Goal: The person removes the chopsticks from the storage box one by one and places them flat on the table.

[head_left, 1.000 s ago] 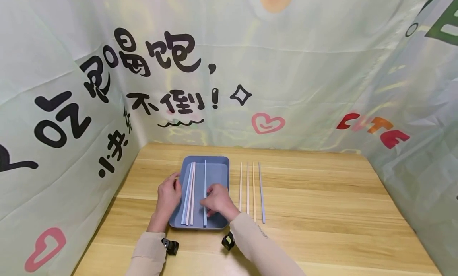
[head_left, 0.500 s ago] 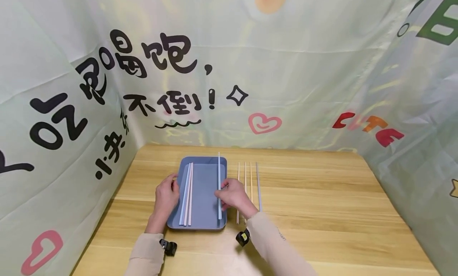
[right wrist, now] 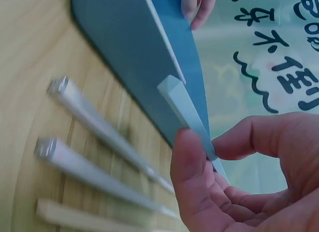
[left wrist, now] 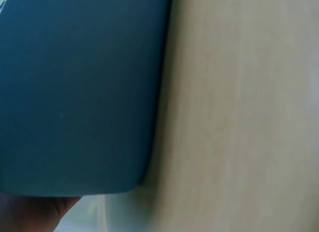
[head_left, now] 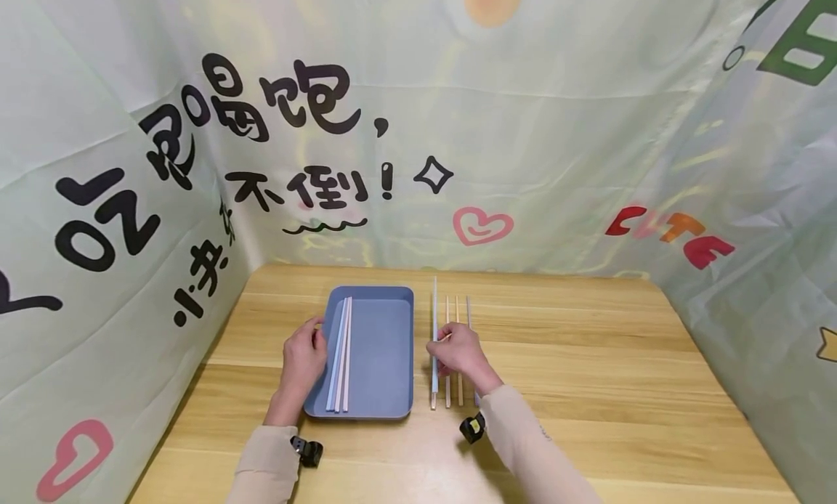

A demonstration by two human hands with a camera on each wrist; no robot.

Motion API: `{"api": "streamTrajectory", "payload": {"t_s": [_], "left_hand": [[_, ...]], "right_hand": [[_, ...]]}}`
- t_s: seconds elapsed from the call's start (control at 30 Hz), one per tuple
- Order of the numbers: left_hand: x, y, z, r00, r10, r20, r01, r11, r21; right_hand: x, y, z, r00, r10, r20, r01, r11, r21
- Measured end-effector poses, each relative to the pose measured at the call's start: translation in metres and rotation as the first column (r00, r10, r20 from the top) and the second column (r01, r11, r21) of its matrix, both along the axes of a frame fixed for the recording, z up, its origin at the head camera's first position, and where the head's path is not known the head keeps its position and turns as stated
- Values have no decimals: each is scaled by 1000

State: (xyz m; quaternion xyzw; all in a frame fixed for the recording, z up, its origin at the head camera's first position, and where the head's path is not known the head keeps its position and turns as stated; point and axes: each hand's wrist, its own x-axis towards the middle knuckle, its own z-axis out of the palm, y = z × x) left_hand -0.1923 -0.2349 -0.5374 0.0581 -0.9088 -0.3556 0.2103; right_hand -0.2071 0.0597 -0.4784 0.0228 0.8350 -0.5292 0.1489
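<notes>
In the head view my right hand (head_left: 461,350) pinches a light blue chopstick (head_left: 434,304) just right of the blue-grey tray (head_left: 381,359). The right wrist view shows its square end (right wrist: 172,85) beyond my thumb and fingertips, raised above the table. My left hand (head_left: 305,360) grips the tray's left rim; in the left wrist view the tray wall (left wrist: 79,107) hides most of it. Several chopsticks (head_left: 338,355), blue and pinkish, lie together in the tray's left half. Beneath and beside my right hand are a pinkish chopstick (head_left: 447,391), an orange one (head_left: 461,393) and a purple one (head_left: 468,309).
A pale chopstick end (head_left: 434,404) shows below the held one. The wooden table (head_left: 588,373) extends right of the row. Printed cloth walls (head_left: 549,163) stand behind and at both sides. A wrist camera (head_left: 472,428) hangs by my right sleeve.
My right hand has lifted the light blue chopstick out of the tray and carried it right, over the row on the table. My left hand has stayed at the tray's rim.
</notes>
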Motion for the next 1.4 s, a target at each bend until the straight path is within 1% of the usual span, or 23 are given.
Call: {"api": "streamTrajectory", "payload": {"t_s": [0.27,0.47,0.67,0.83,1.0,1.23,1.4], "left_hand": [[0,1,-2,1000,8,20,-8,1000,5],[0,0,-3,1000,4,8,-4,1000,4],[0,-1,0,1000,5,24,-5,1000,6],[0,0,2,999,8,47,-8,1000,13],[0,0,1,997,9,70,-10,1000,18],[0,0,0,999,9,37,-9,1000,12],[0,-1,0,999,4,38,-5,1000,15]], "right_hand": [[-2,24,-4,999,-32,-5,32,995,92],[-1,45,-9,999,-42,-7,42,988,148],[-1,62,-13,997,-76,3,74,987,143],[-1,72,-18,997,-80,-1,79,984,158],[0,79,-22,996,-94,14,90,983,161],[4,85,-21,995,-96,3,93,979,182],[5,90,-22,997,-83,5,80,974,211]]}}
